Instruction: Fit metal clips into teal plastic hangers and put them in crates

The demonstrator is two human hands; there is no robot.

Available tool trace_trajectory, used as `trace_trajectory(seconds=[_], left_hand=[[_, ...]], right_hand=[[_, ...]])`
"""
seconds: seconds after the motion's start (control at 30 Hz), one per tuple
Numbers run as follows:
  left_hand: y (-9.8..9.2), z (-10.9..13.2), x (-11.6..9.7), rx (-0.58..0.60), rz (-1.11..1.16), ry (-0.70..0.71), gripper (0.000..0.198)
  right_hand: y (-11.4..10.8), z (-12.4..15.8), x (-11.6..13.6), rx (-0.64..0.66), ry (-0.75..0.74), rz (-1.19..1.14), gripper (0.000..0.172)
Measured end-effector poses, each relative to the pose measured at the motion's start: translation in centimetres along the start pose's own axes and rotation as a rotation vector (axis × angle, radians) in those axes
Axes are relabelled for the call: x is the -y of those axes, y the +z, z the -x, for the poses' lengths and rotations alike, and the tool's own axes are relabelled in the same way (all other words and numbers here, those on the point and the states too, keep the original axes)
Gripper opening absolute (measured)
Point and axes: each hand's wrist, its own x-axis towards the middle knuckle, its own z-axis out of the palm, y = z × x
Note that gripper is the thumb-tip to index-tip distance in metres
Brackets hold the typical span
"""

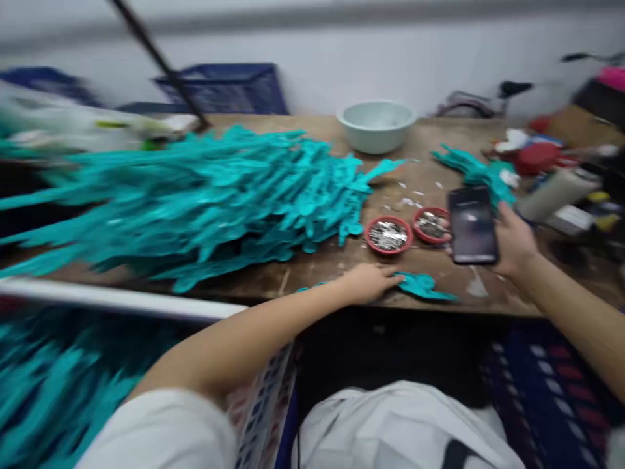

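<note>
My right hand [515,241] is closed around a smartphone [472,225], held up above the workbench with its dark screen towards me. My left hand [368,283] lies at the front edge of the bench, fingers stretched out over a flat teal piece [422,285]. Part of that piece is hidden under the hand and forearm. Just beyond my left hand are two small red bowls: one bowl [389,250] holds many shiny metal bits, and the other bowl [428,241] holds similar bits beside the phone. A big pile of teal pieces [234,189] spreads out to the left.
A pale green basin [377,133] stands at the back of the wooden bench [312,277]. More teal pieces [481,172] lie behind the phone, near a cylindrical roll [559,194] and clutter. Blue crates [234,88] are behind. Below left, a crate holds more teal pieces [58,391].
</note>
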Motion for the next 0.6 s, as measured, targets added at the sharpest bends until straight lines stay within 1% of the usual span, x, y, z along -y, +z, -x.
trace_trajectory(seconds=[0.03, 0.07, 0.1, 0.13, 0.2, 0.23, 0.3, 0.4, 0.47, 0.53, 0.6], left_hand=[[0.3, -0.3, 0.4, 0.006, -0.007, 0.013, 0.074], [0.5, -0.5, 0.7, 0.023, -0.013, 0.021, 0.074], [0.6, -0.7, 0.9, 0.057, -0.022, 0.000, 0.074], [0.6, -0.7, 1.0, 0.088, -0.033, -0.014, 0.075], [0.4, -0.6, 1.0, 0.119, -0.045, -0.036, 0.075], [0.3, -0.5, 0.9, 0.121, -0.045, -0.038, 0.076], [0.1, -0.4, 0.8, 0.113, -0.040, -0.035, 0.079], [0.0, -0.5, 0.7, 0.114, -0.043, -0.037, 0.080], [0.1, -0.6, 0.7, 0.120, -0.051, -0.043, 0.080], [0.1, -0.7, 0.7, 0.125, -0.056, -0.051, 0.082], [0.0, -0.7, 0.6, 0.135, -0.053, -0.053, 0.083]], right_hand=[[-1.0, 0.8, -0.9, -0.018, 0.092, -0.146, 0.077], [-1.5, 1.1, -1.8, -0.002, 0.162, -0.308, 0.074], [-1.7, 0.9, -2.5, 0.030, 0.194, -0.414, 0.068], [-1.8, 0.4, -3.1, 0.080, 0.188, -0.479, 0.062], [-1.7, -0.8, -4.2, 0.180, 0.125, -0.494, 0.056], [-1.6, -1.3, -4.5, 0.218, 0.090, -0.485, 0.056], [-1.4, -1.9, -4.9, 0.249, 0.048, -0.462, 0.061], [-1.0, -1.5, -4.8, 0.224, 0.032, -0.433, 0.067], [-0.8, -1.1, -4.6, 0.194, 0.034, -0.423, 0.067], [-0.7, -0.8, -4.4, 0.172, 0.038, -0.423, 0.062], [-0.7, -0.8, -4.5, 0.167, 0.039, -0.429, 0.053]])
